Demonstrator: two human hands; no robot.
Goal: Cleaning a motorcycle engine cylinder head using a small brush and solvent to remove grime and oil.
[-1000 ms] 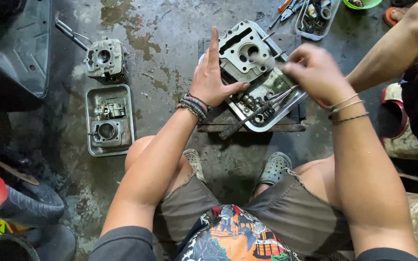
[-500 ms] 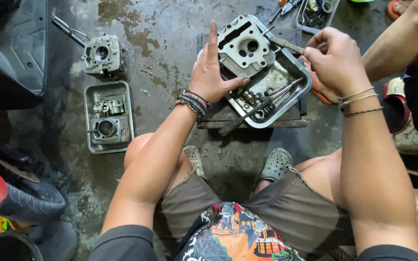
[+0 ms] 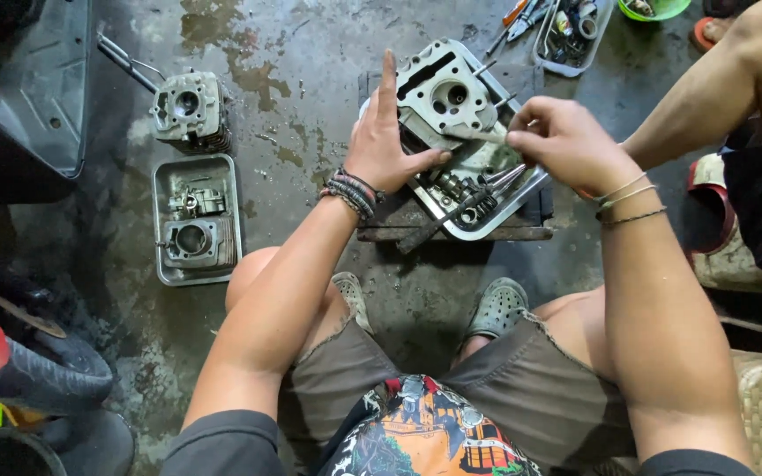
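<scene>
A grey metal cylinder head [image 3: 444, 95] stands tilted in a metal tray [image 3: 522, 196] on a dark wooden block. My left hand [image 3: 387, 145] lies flat against its left side, fingers spread, thumb under its lower edge. My right hand [image 3: 562, 141] is closed around a thin metal tool [image 3: 478, 134] whose tip rests on the head's lower face. Several small engine parts and rods [image 3: 469, 189] lie in the tray below the head.
A second tray [image 3: 165, 269] at left holds a cylinder and small parts. Another cylinder head [image 3: 187, 107] sits above it with rods. A parts tray [image 3: 569, 31] and pliers lie at top. Another person's arm [image 3: 716, 84] reaches in at right. Black bodywork [image 3: 37, 88] is far left.
My right hand, which had pulled back to the right with the tool, has moved left again onto the cylinder head. The left hand keeps its place.
</scene>
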